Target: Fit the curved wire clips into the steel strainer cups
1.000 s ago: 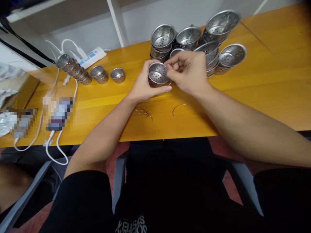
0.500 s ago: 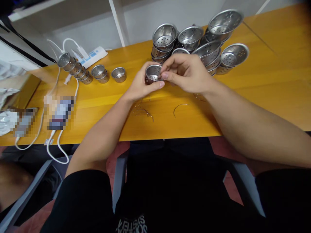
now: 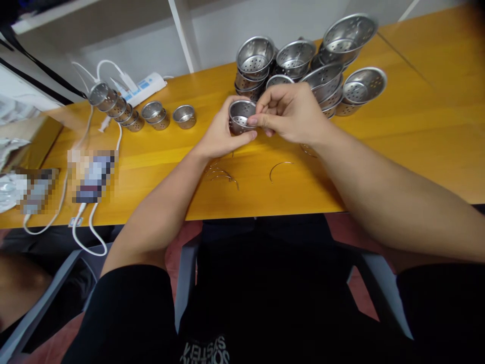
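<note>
My left hand (image 3: 222, 134) is wrapped round a small perforated steel cup (image 3: 239, 116), held just above the orange table (image 3: 397, 146). My right hand (image 3: 290, 114) is closed in a pinch at the cup's right rim; what the fingertips hold is too small to make out. Loose curved wire handles (image 3: 223, 174) and one more wire arc (image 3: 278, 167) lie on the table below my hands.
A pile of perforated steel strainer cups (image 3: 303, 65) stands behind my hands. A row of small steel cups (image 3: 125, 111) lies at the left, by a white power strip (image 3: 142, 86) with cables. Blurred items sit at the table's left end.
The cup has tilted flatter and sunk lower in my left hand. My right hand's fingers have shifted from over the cup's mouth to its right rim.
</note>
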Demonstrator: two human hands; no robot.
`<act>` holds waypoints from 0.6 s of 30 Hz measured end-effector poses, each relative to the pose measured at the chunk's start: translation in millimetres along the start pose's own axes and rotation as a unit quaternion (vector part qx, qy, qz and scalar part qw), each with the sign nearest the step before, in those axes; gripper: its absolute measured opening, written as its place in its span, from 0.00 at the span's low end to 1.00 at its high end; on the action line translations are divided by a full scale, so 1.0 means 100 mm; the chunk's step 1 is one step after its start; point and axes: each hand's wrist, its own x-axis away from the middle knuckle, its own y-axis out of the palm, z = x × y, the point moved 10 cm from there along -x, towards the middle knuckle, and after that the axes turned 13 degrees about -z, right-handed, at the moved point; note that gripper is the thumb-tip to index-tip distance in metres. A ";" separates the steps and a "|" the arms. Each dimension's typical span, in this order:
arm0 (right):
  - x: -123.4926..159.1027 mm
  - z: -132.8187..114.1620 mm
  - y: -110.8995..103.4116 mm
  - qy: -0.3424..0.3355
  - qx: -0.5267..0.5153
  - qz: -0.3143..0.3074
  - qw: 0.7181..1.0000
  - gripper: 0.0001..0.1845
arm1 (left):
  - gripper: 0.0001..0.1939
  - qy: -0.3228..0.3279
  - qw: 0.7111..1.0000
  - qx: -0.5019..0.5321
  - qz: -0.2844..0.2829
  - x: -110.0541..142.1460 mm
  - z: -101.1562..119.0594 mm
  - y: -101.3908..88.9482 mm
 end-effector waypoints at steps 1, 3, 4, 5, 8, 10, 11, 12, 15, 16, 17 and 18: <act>0.01 0.02 0.00 0.006 -0.002 0.000 1.000 0.45 | 0.45 -0.001 1.000 0.002 -0.001 0.00 0.00 0.00; 0.02 0.05 0.00 0.017 0.001 0.002 1.000 0.43 | 0.44 0.004 1.000 0.007 -0.003 0.01 0.01 0.01; 0.03 0.06 -0.01 0.016 0.009 0.008 1.000 0.42 | 0.45 0.009 1.000 0.009 -0.002 0.01 0.02 0.01; 0.04 0.06 -0.02 0.011 0.022 0.019 1.000 0.41 | 0.45 0.015 1.000 0.011 -0.001 0.01 0.02 0.00; 0.08 0.02 -0.08 -0.001 0.090 0.065 0.994 0.39 | 0.48 0.021 1.000 0.014 0.004 0.00 -0.03 -0.04; 0.11 -0.01 -0.09 0.007 0.144 0.082 0.986 0.36 | 0.50 0.019 1.000 0.013 0.010 0.00 -0.10 -0.09; 0.12 -0.03 -0.09 0.012 0.167 0.084 0.982 0.34 | 0.51 0.018 1.000 0.012 0.012 0.01 -0.14 -0.12; 0.13 -0.06 -0.08 0.013 0.186 0.082 0.979 0.33 | 0.53 0.019 1.000 0.011 0.015 0.01 -0.18 -0.15; 0.13 -0.11 -0.04 0.007 0.211 0.057 0.976 0.31 | 0.53 0.025 1.000 0.005 0.019 0.01 -0.24 -0.19; 0.13 -0.11 -0.02 0.007 0.214 0.047 0.976 0.30 | 0.53 0.027 0.999 0.004 0.018 0.01 -0.23 -0.19; 0.12 -0.10 -0.01 0.006 0.217 0.037 0.975 0.29 | 0.53 0.028 0.999 0.004 0.017 0.01 -0.22 -0.19; 0.11 -0.10 0.00 0.002 0.221 0.028 0.975 0.27 | 0.53 0.028 0.999 0.003 0.016 0.01 -0.20 -0.18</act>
